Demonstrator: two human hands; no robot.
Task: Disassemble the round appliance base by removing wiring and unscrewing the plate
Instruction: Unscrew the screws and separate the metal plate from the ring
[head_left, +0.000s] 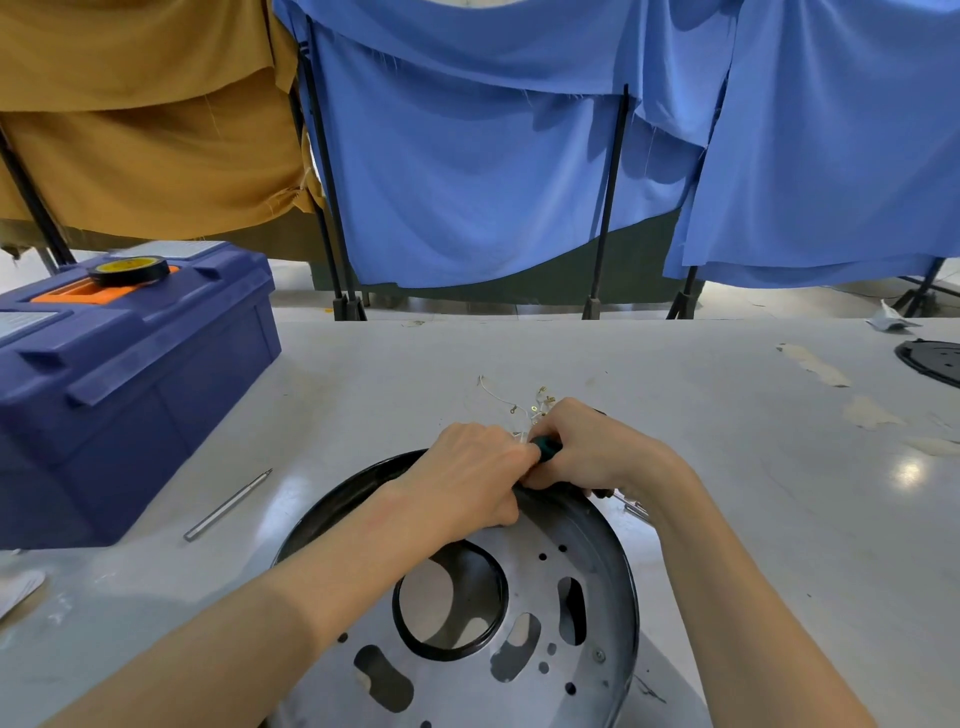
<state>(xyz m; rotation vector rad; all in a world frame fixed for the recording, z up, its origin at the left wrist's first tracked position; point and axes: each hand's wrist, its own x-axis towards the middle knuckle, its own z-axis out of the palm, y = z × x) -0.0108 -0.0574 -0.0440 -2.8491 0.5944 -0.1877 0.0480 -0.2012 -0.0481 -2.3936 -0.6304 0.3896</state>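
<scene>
Base (332, 499) at 6 o'clock on table (753, 493), plate (540, 592) inside. Left hand (467, 467) curled over its 12 o'clock rim; right hand (592, 447) wrapped round green screwdriver (548, 448), touching the left. Loose wires (519, 405) just beyond. Toolbox (130, 389) at 9, tape (129, 270) on top.

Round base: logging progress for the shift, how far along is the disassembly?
Done, it seems: loose wires lie on the table beyond the base. In hand: the right hand grips a green-handled screwdriver at the far rim; the left hand holds the base. Left: the metal plate sits in place, one screw showing.
</scene>
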